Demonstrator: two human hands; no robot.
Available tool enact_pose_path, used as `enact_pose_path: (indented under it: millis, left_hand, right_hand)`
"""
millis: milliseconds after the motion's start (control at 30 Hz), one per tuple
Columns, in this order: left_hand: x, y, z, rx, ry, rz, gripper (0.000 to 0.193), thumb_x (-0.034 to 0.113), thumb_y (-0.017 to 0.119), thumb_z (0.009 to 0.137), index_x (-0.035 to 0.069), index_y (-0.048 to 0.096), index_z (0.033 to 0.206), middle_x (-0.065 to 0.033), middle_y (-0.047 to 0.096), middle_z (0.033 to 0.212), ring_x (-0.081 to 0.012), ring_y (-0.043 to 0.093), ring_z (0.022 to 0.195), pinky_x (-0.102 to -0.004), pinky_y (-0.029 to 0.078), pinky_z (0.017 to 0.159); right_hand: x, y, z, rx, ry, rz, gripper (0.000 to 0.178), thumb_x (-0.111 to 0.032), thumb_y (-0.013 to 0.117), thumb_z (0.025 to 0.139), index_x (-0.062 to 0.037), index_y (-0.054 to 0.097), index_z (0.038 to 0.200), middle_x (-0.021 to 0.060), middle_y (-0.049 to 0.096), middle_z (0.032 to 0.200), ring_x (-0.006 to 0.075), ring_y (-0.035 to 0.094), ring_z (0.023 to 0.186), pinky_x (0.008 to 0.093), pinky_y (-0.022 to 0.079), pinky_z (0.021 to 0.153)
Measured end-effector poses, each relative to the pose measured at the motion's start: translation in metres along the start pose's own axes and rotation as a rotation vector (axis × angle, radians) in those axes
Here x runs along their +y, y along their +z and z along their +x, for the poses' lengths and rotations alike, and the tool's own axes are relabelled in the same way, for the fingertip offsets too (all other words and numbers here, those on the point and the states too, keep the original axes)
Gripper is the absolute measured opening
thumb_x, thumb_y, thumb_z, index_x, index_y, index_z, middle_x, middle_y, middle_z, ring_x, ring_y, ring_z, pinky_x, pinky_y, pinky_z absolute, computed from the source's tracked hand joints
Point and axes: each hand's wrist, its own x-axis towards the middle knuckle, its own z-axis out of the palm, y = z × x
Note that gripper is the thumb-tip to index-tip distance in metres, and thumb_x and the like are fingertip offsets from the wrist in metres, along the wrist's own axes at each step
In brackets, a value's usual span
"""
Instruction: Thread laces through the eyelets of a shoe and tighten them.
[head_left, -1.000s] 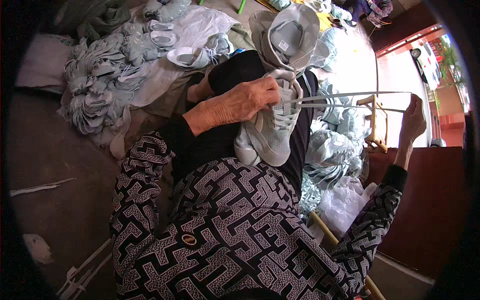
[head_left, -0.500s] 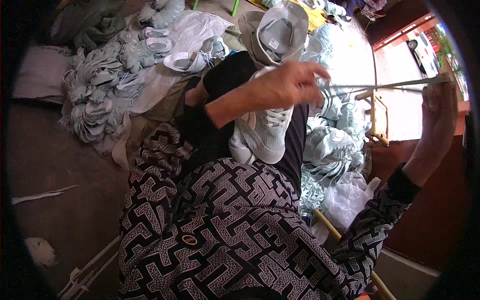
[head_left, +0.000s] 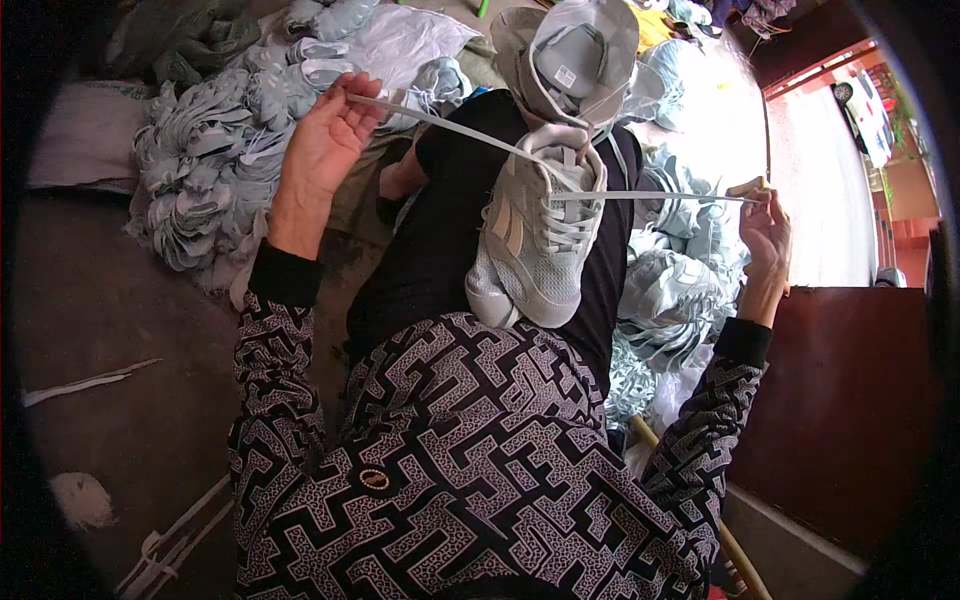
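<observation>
A white and grey sneaker (head_left: pixel 505 250) rests on my lap with its toe toward me, laced up the front. Between my thumb and fingers, my left hand (head_left: pixel 330 140) pinches one end of a pale shoelace (head_left: pixel 445 124), drawn taut up to the left from the top of the shoe. On the other side my right hand (head_left: pixel 767 235) pinches the other lace end, stretched level to the right. Both hands are well apart from the shoe itself. Just beyond the sneaker are open shoe uppers (head_left: pixel 575 65), pale grey inside.
Heaps of pale shoe uppers (head_left: pixel 200 190) lie on the floor at my left, and another pile (head_left: pixel 670 295) is at my right. A dark red panel (head_left: pixel 840 400) stands at the far right, below a bright doorway. Loose white strips (head_left: pixel 90 382) lie on the left floor.
My left hand has swung from above the shoe out to the left with a lace end. My right hand has come lower and inward; the laces now spread to both sides.
</observation>
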Motion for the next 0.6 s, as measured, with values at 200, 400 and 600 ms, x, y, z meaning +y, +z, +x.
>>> enact_pose_path:
  millis: [200,400,600]
  left_hand:
    - [0.019,-0.007,0.003,-0.144,-0.021,-0.208,0.022,0.009,0.044,0.095,-0.001,0.055,0.112,-0.013,0.06,0.115,-0.0275,0.056,0.111,-0.0424,0.046,0.099]
    - [0.04,0.007,-0.009,-0.25,0.004,-0.203,0.022,0.008,0.043,0.096,-0.002,0.054,0.112,-0.0132,0.06,0.116,-0.0272,0.056,0.113,-0.0422,0.044,0.101]
    - [0.055,0.022,-0.013,-0.356,0.019,-0.226,0.024,0.007,0.042,0.096,-0.003,0.052,0.115,-0.0139,0.057,0.12,-0.0272,0.053,0.116,-0.0429,0.043,0.102]
  right_hand:
    - [0.007,-0.007,-0.007,-0.093,0.017,-0.097,0.014,-0.009,0.044,0.096,-0.0007,0.052,0.103,0.0051,0.05,0.072,0.0116,0.046,0.057,0.0242,0.042,0.056]
    - [0.004,-0.001,-0.02,-0.085,0.028,0.081,0.036,-0.004,0.04,0.096,0.005,0.04,0.13,0.0134,0.057,0.088,0.0173,0.053,0.066,0.0265,0.048,0.064]
    - [0.009,0.016,-0.026,-0.067,-0.073,-0.015,0.039,0.003,0.041,0.093,0.0079,0.037,0.132,0.0157,0.058,0.093,0.0187,0.057,0.076,0.0282,0.05,0.07]
